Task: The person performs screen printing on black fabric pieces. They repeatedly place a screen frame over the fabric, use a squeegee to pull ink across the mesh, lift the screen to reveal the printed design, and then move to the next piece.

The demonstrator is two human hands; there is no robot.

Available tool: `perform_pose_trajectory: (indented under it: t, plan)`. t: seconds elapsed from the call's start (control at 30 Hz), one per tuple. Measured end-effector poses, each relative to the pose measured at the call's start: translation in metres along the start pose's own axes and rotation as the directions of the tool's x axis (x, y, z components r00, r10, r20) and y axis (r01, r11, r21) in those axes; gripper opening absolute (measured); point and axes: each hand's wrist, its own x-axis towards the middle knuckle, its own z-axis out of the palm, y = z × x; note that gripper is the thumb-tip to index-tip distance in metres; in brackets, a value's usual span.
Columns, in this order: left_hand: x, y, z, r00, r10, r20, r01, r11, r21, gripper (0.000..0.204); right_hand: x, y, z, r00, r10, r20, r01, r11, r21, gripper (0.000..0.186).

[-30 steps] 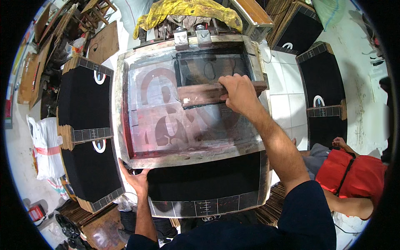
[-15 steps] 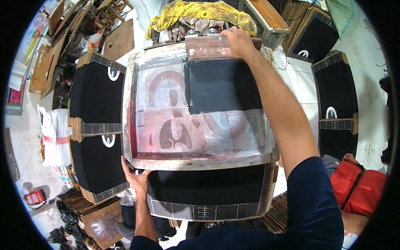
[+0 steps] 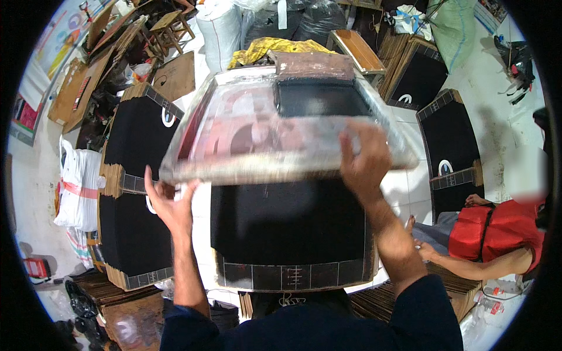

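A wooden-framed printing screen (image 3: 293, 167) is tilted up, its near edge raised above a board covered in black cloth (image 3: 287, 225). My left hand (image 3: 172, 207) grips the screen's near left corner, thumb and fingers around its edge. Over the near right part of the frame is my right hand (image 3: 366, 158), its fingers smeared by motion; whether they touch the frame I cannot tell. A wooden squeegee (image 3: 313, 65) leans at the screen's far side, beside a dark pool of ink (image 3: 322, 98) on the mesh.
Black cloth-covered boards (image 3: 137, 137) with white printed shapes stand at left, and similar boards (image 3: 451, 149) at right. A co-worker in red (image 3: 497, 231) sits at right, a hand near my board. A yellow cloth (image 3: 275, 47) and sacks (image 3: 219, 32) lie beyond the screen.
The screen's near edge has risen from the board, uncovering more black cloth. My right hand has left the squeegee and come back toward me; my left hand has moved up with the corner.
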Motion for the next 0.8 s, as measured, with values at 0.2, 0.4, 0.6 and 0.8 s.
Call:
perform_pose_trajectory:
  t: [0.2, 0.4, 0.6, 0.8]
  plan:
    - [-0.029, -0.175, -0.074, 0.999, -0.05, 0.017, 0.044, 0.963, 0.264, 0.041, 0.145, -0.034, -0.034, 0.978, 0.207, 0.031, -0.202, 0.972, -0.119, 0.041]
    - [-0.35, -0.348, -0.162, 0.31, -0.876, 0.369, 0.26, 0.451, 0.854, 0.04, 0.225, -0.032, -0.037, 0.922, 0.348, 0.169, -0.299, 0.918, -0.261, 0.062]
    - [-0.489, -0.294, -0.151, 0.631, -0.762, 0.148, 0.679, 0.634, 0.371, 0.023, 0.256, -0.022, -0.034, 0.912, 0.347, 0.221, -0.285, 0.92, -0.27, 0.062]
    - [-0.474, -0.272, -0.132, 0.858, -0.509, 0.07, 0.366, 0.701, 0.612, 0.034, 0.26, -0.024, -0.032, 0.916, 0.338, 0.214, -0.279, 0.924, -0.263, 0.064]
